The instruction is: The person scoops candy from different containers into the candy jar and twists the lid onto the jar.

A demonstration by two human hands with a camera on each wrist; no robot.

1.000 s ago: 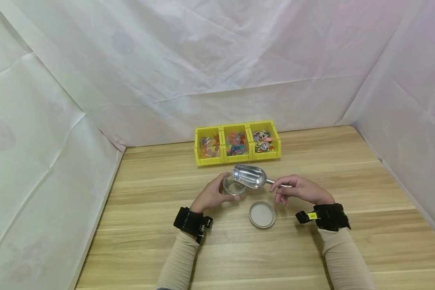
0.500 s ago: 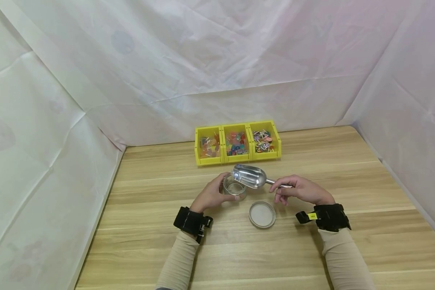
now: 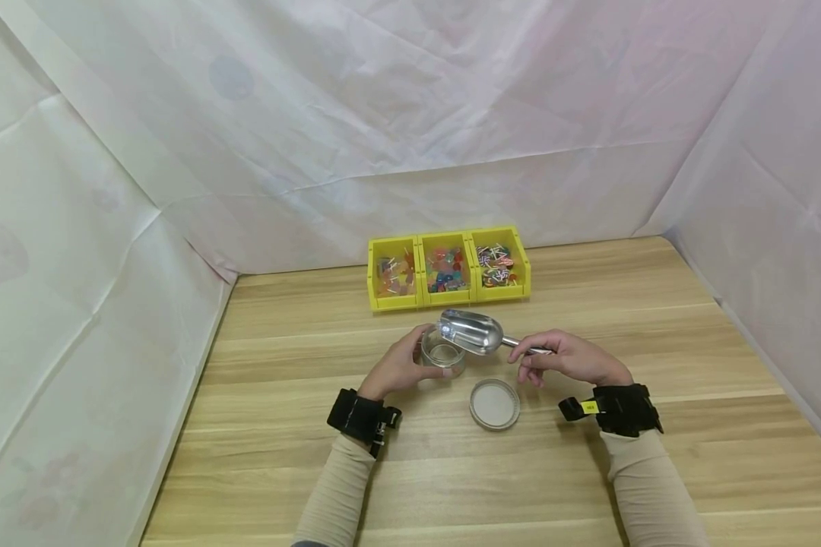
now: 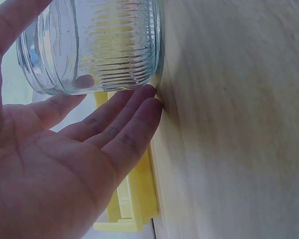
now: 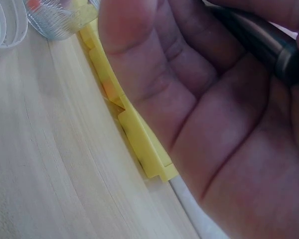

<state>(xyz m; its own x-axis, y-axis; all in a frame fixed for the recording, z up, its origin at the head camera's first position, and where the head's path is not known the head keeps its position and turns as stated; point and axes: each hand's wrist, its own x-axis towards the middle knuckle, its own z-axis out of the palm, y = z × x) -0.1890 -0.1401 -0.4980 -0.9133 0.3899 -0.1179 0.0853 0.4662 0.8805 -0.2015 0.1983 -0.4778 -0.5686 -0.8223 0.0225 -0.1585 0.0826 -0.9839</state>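
head view: the left hand [image 3: 398, 366] is cupping the glass jar [image 3: 442, 355] on the table [image 3: 657, 319], while the right hand [image 3: 566, 357] is pinching the metal scoop [image 3: 472, 331], hanging over the jar mouth.

left wrist: fingers [image 4: 120, 115] are wrapping loosely around the jar's ribbed wall.

right wrist: fingers are curling round the scoop handle [image 5: 254, 37].

pouring seems in hand; tipping further likely comes next.

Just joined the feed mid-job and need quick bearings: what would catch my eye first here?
At the table's middle, the right hand holds a shiny metal scoop by its handle, its bowl tipped over a clear glass jar that the left hand steadies. The jar's lid lies on the wood just in front, and three yellow bins of colourful small items sit in a row behind.
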